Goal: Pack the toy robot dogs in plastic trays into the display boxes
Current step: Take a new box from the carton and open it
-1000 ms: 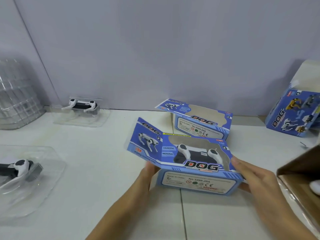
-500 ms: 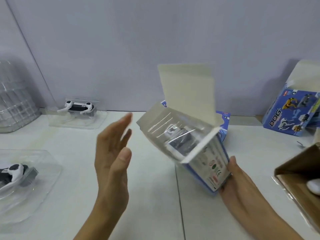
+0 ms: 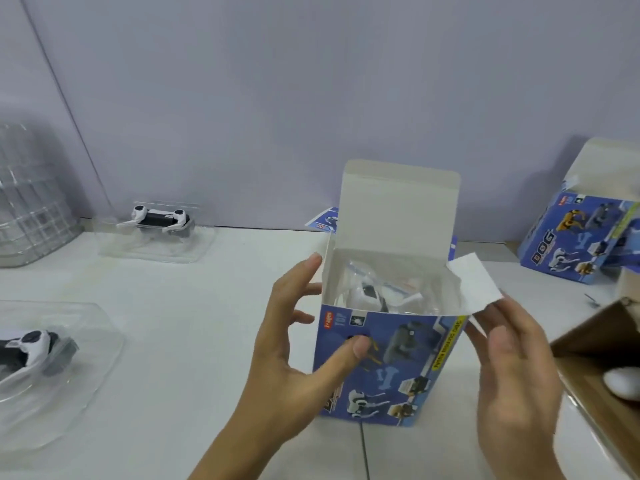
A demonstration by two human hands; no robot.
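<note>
A blue display box (image 3: 391, 368) stands on end on the white table, its top flaps open and the big lid flap upright. Inside it a white toy robot dog (image 3: 372, 292) shows in its clear tray. My left hand (image 3: 294, 344) grips the box's left side, thumb on the front panel and fingers at the left edge. My right hand (image 3: 512, 362) touches the white side flap (image 3: 474, 285) at the box's right. Two more toy dogs in clear trays lie at the far left (image 3: 157, 220) and at the near left (image 3: 31, 348).
A second blue box (image 3: 325, 220) lies behind the held one, and an opened blue box (image 3: 581, 244) stands at the far right. A brown carton (image 3: 602, 341) fills the right edge. A stack of clear trays (image 3: 27, 202) rises at the far left by the wall.
The box went from lying window-up in both hands to standing on end with its open top up. My left hand let go, swung out, then took the box's left side again.
</note>
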